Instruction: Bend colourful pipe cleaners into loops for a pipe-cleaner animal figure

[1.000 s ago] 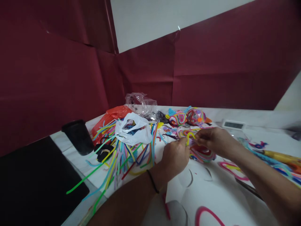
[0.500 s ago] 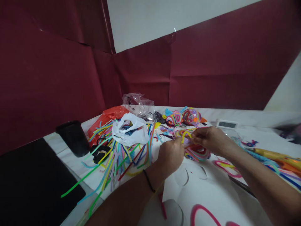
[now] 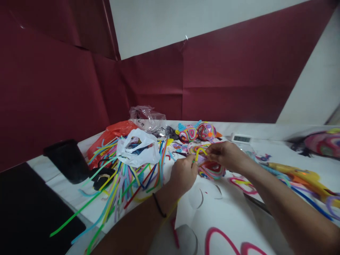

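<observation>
Between my two hands a yellow pipe cleaner [image 3: 201,150] arches upward. My left hand [image 3: 185,172] pinches its left end, the fingers closed. The other end is in the closed fingers of my right hand [image 3: 221,154]. Just beyond and below the hands lies a multicoloured coiled piece [image 3: 212,170] with a red middle, partly hidden by them. Under my wrists spreads a white paper [image 3: 220,209] with drawn curves. Two colourful fish-like figures [image 3: 188,133] with blue fins stand behind.
A white bag [image 3: 139,156] sits on many loose pipe cleaners, beside a red bag [image 3: 114,129]. At the left is a black bin [image 3: 69,161]. A yellow glue gun [image 3: 300,174] and a small digital display [image 3: 241,138] are at the right.
The whole view has shifted, so the items appear further left and more shows at the right edge. Both hands keep their hold on the yellow pipe cleaner.
</observation>
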The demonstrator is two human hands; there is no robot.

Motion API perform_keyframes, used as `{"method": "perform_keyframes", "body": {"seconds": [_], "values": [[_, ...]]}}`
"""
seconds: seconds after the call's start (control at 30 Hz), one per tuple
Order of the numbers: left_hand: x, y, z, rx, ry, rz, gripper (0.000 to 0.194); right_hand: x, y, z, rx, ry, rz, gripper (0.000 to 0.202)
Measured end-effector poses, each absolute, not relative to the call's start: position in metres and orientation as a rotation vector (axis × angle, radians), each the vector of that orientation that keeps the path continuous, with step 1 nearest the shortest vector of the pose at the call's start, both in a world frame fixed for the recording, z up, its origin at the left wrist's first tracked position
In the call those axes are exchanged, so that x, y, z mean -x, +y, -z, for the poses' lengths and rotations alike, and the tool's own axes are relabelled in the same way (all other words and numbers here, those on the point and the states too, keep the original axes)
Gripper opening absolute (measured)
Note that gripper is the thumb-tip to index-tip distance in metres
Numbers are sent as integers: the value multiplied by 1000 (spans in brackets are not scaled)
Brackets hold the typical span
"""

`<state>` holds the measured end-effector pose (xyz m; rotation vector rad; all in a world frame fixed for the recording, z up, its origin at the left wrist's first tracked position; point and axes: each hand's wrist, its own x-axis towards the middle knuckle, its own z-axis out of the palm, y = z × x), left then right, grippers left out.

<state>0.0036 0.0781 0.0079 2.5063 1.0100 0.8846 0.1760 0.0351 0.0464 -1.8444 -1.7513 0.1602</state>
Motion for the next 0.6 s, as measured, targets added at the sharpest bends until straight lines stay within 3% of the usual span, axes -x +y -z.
{"method": "perform_keyframes", "body": {"seconds": [0.6], "values": [[-6,85,-8,-2433,990,-867,24,-176,35,-48,1820,-1832,38,19]]}}
